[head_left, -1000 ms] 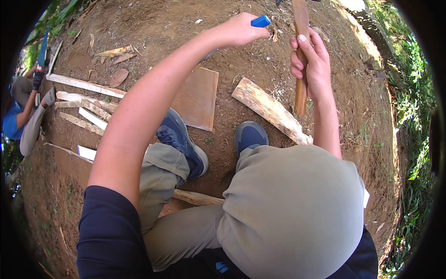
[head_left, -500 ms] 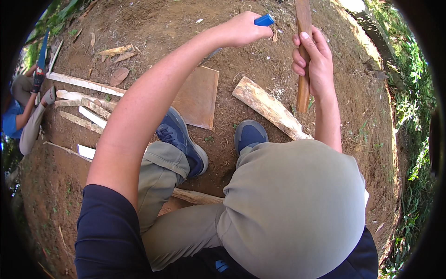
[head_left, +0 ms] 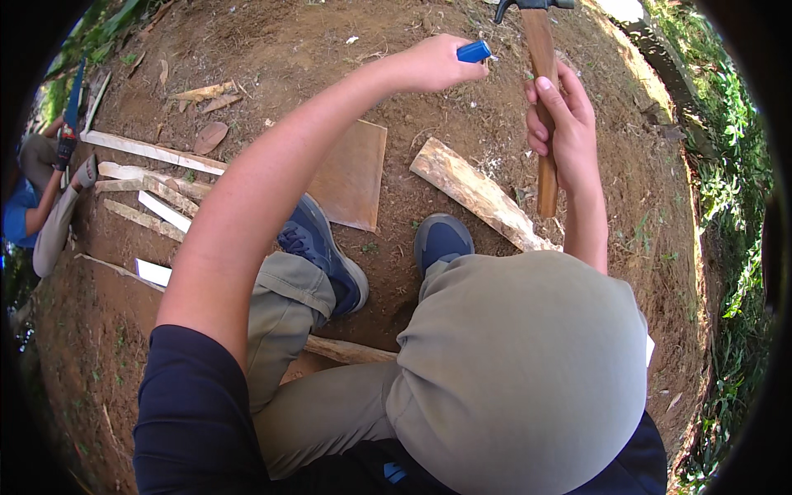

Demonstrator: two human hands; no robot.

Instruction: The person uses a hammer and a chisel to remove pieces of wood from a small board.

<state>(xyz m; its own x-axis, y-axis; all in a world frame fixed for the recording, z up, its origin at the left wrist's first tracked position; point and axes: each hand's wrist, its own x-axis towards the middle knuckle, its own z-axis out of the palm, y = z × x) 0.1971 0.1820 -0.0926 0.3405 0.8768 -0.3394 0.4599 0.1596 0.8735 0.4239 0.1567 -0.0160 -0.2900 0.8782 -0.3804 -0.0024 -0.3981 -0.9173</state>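
My right hand (head_left: 563, 124) is wrapped around the wooden handle of a claw hammer (head_left: 542, 62). The dark metal head is at the upper edge, partly cut off, and the handle's butt points down toward me. To its left, my left hand (head_left: 437, 64) is closed on a blue-handled tool (head_left: 473, 52). Only the blue end sticks out past the fist; the rest is hidden, so its kind does not show. The hammer and the blue end are apart. Below the hands, a rough wooden plank (head_left: 478, 194) lies on the soil beyond my right shoe.
A flat brown board (head_left: 355, 177) lies ahead of my left shoe (head_left: 326, 256). Several wood strips (head_left: 153, 153) are spread on the ground at left. Beyond them sits another person (head_left: 37, 190) with a blue-bladed saw (head_left: 74, 95). Green plants line the right side.
The hammer has come down toward me, so its head now shows at the upper edge. My right hand has shifted slightly down with it. My left hand has barely moved.
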